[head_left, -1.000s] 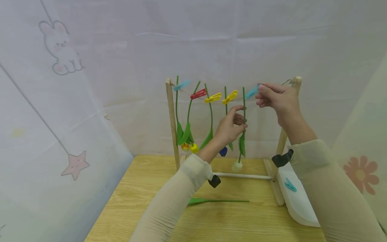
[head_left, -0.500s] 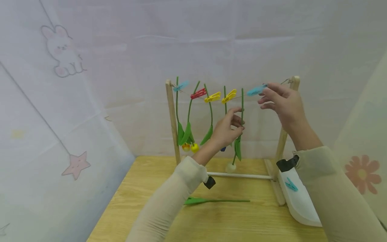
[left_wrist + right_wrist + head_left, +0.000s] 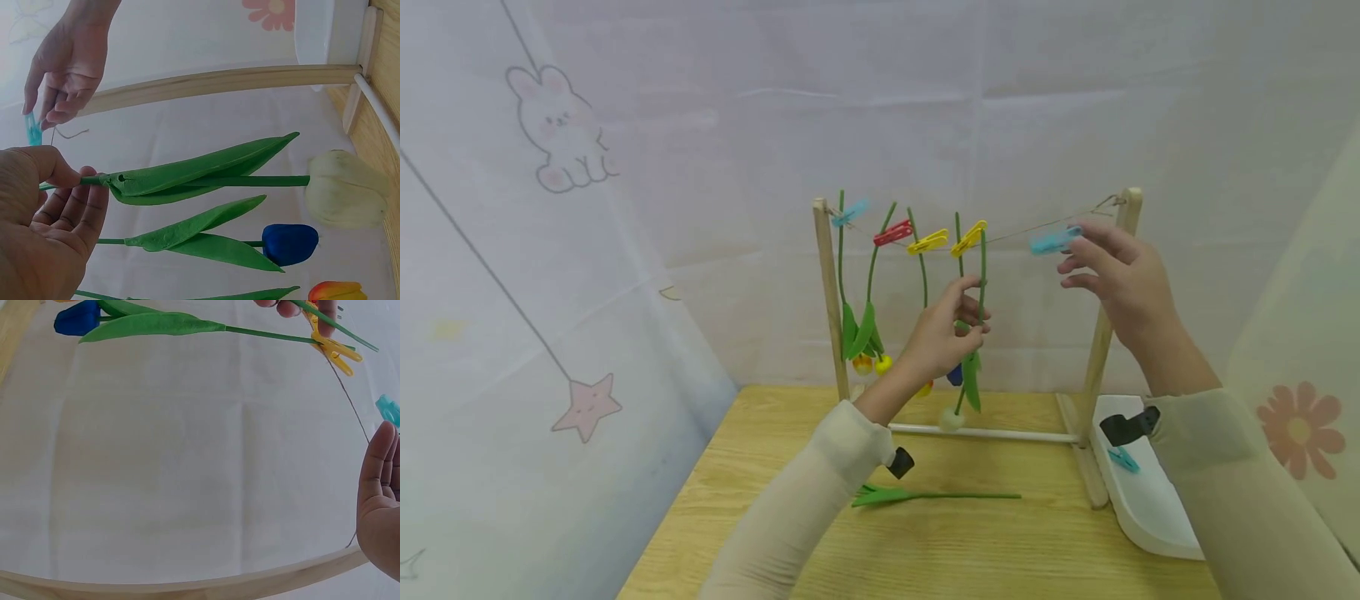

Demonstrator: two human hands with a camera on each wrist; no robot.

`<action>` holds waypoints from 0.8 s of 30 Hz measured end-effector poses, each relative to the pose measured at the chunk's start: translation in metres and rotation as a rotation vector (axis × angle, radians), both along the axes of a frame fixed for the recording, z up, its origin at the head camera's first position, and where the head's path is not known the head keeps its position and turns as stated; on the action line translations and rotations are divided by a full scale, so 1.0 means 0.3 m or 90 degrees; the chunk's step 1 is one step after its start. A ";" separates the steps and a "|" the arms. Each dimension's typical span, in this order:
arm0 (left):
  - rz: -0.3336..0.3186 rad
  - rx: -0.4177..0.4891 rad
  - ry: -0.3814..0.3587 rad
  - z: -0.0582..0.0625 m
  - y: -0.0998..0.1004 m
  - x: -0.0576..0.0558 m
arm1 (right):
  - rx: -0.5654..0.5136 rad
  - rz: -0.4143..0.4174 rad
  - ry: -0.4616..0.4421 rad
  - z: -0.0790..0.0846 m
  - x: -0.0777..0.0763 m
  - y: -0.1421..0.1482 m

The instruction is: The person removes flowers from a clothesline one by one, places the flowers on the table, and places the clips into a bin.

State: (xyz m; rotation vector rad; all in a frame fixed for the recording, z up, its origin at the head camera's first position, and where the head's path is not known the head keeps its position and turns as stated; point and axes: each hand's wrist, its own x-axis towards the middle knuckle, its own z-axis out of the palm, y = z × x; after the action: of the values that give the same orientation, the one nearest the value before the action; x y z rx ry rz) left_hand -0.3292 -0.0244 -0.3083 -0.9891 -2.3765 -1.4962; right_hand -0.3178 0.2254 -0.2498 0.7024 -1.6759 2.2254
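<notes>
My left hand (image 3: 938, 340) pinches the green stem of a white tulip (image 3: 344, 187), which hangs head down. In the head view its stem top overlaps the nearest yellow clothespin (image 3: 967, 239) on the string. Farther right, my right hand (image 3: 1123, 279) holds a light blue clothespin (image 3: 1051, 242) between thumb and fingertips, just below the string. Left of the white tulip, several tulips hang head down from clothespins, among them a blue tulip (image 3: 290, 244). A red clothespin (image 3: 892, 233) and another blue clothespin (image 3: 850, 212) are farther left on the string.
A wooden rack with a left post (image 3: 829, 292) and right post (image 3: 1102, 350) carries the sagging string; a white bar (image 3: 1000, 433) joins its base. Another tulip (image 3: 883, 497) lies on the table (image 3: 925, 558). The white tray (image 3: 1153, 521) at right bears a teal clothespin (image 3: 1123, 459).
My left hand has moved the white tulip left, towards the nearest yellow clothespin. My right hand has drawn the blue clothespin right and slightly down, and the string now runs above it.
</notes>
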 end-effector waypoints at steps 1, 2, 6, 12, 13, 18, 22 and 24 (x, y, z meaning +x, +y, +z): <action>-0.001 0.002 -0.001 -0.003 -0.005 0.002 | 0.000 0.002 -0.001 -0.004 0.004 0.003; -0.002 0.004 -0.002 -0.006 -0.010 0.003 | 0.001 0.003 -0.003 -0.008 0.009 0.005; -0.006 0.010 0.000 -0.018 -0.030 0.010 | 0.008 -0.003 -0.010 -0.026 0.025 0.010; -0.010 0.022 0.012 -0.033 -0.067 0.030 | 0.002 0.010 -0.004 -0.053 0.049 0.024; -0.010 0.025 0.016 -0.037 -0.072 0.034 | 0.003 0.010 -0.004 -0.058 0.053 0.029; -0.025 0.040 0.025 -0.052 -0.093 0.045 | 0.005 0.003 0.006 -0.081 0.074 0.053; -0.035 0.040 0.026 -0.064 -0.110 0.055 | -0.006 0.003 0.009 -0.101 0.092 0.072; -0.031 0.034 0.032 -0.069 -0.119 0.060 | -0.017 0.005 0.011 -0.111 0.100 0.082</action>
State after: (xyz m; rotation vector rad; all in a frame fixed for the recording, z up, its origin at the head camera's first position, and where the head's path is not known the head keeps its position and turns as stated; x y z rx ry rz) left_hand -0.3113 -0.0600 -0.3291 -1.0677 -2.2820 -1.5237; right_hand -0.2878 0.2500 -0.2831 0.7209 -1.6359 2.2369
